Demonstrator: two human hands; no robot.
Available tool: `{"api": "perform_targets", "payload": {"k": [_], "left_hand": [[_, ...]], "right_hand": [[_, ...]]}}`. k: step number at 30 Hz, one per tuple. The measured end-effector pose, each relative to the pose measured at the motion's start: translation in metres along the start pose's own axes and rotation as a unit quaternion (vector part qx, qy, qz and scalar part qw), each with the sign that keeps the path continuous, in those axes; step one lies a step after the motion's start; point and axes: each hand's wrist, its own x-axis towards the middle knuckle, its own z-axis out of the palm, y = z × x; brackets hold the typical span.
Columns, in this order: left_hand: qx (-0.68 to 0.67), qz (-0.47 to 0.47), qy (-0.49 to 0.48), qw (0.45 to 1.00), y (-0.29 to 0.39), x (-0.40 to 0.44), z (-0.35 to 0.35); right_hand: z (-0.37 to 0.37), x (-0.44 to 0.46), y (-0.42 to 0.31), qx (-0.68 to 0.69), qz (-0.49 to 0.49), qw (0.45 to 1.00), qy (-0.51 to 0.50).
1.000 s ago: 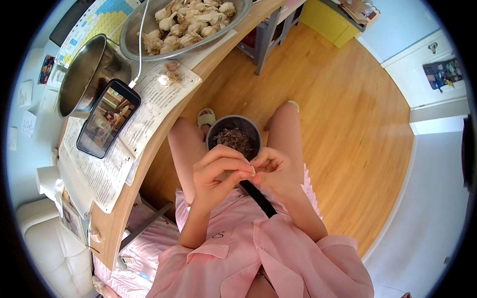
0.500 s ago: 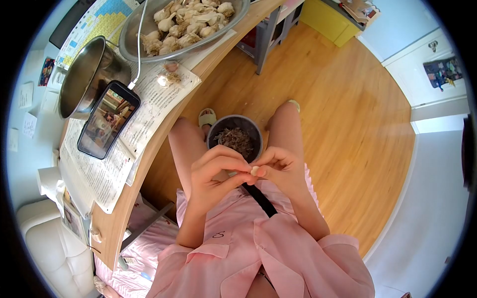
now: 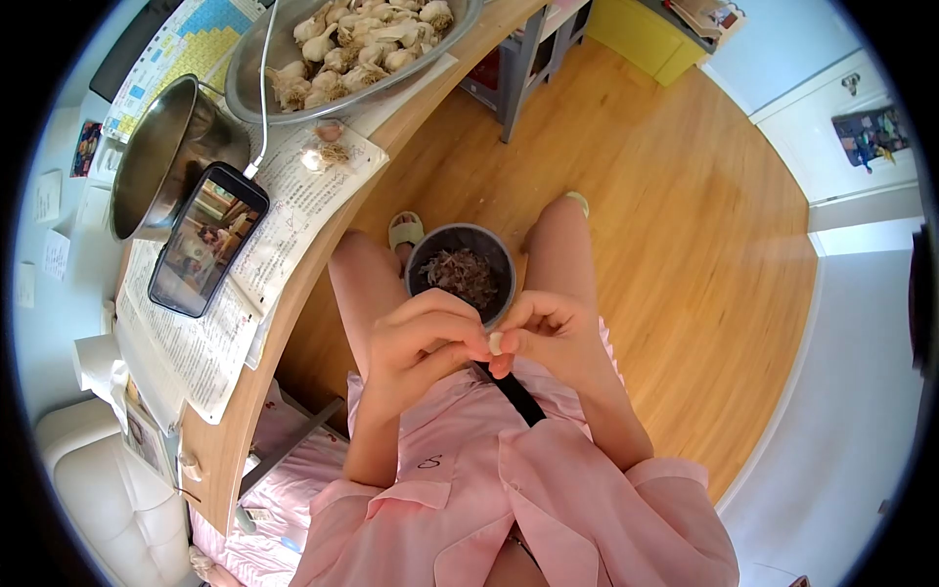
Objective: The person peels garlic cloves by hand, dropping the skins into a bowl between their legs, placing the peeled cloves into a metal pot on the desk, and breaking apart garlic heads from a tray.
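Note:
A pale garlic clove (image 3: pixel 496 343) sits between the fingertips of both hands, above my lap. My right hand (image 3: pixel 550 335) pinches it between thumb and fingers. From the other side, the closed fingertips of my left hand (image 3: pixel 427 342) meet at the clove; what else they may hold is hidden. Just beyond the hands, between my knees, stands a grey bin (image 3: pixel 509 271) with brownish garlic skins (image 3: pixel 460 277) inside.
On the desk at the left are a metal basin (image 3: pixel 293 110) of garlic bulbs (image 3: pixel 367 49), a steel pot (image 3: pixel 156 157), a phone (image 3: pixel 208 240) on a white cable, printed papers (image 3: pixel 284 220) and a loose garlic bulb (image 3: pixel 313 159). The desk edge curves beside my left leg.
Both hands stay together at nearly the same place, with small finger shifts around the clove. More of the clove shows now. The view has shifted slightly.

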Motion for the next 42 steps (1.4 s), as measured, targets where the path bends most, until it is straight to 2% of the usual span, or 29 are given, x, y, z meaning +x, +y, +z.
{"api": "perform_targets", "payload": {"k": [5, 11, 17, 20, 26, 29, 38, 42], "left_hand": [[-0.022, 0.010, 0.024, 0.999, -0.001, -0.001, 0.005], [0.039, 0.050, -0.040, 0.997, 0.007, 0.005, -0.006], [0.062, -0.020, -0.048, 0.997, 0.015, 0.004, -0.001], [0.082, -0.007, -0.056, 0.995, 0.015, 0.003, -0.001], [0.058, 0.043, 0.010, 0.997, 0.009, 0.000, 0.002], [0.123, 0.056, 0.007, 0.991, 0.014, 0.004, 0.002], [0.122, 0.100, 0.002, 0.988, 0.008, 0.001, -0.001], [0.136, 0.092, 0.012, 0.986, 0.010, -0.001, 0.002]], "right_hand": [[-0.003, 0.000, -0.002, 0.008, 0.017, 1.000, -0.021], [0.000, 0.003, -0.013, -0.017, 0.034, 0.998, -0.040], [0.002, 0.002, -0.013, -0.032, 0.025, 0.999, -0.016], [0.001, 0.002, -0.010, -0.026, 0.013, 1.000, -0.011], [-0.001, 0.002, -0.006, -0.005, 0.005, 1.000, -0.007], [0.001, 0.001, -0.007, -0.014, -0.003, 1.000, -0.008], [0.004, -0.001, -0.008, -0.026, 0.029, 0.999, -0.002], [0.003, 0.002, -0.003, -0.007, 0.023, 1.000, -0.004]]}}
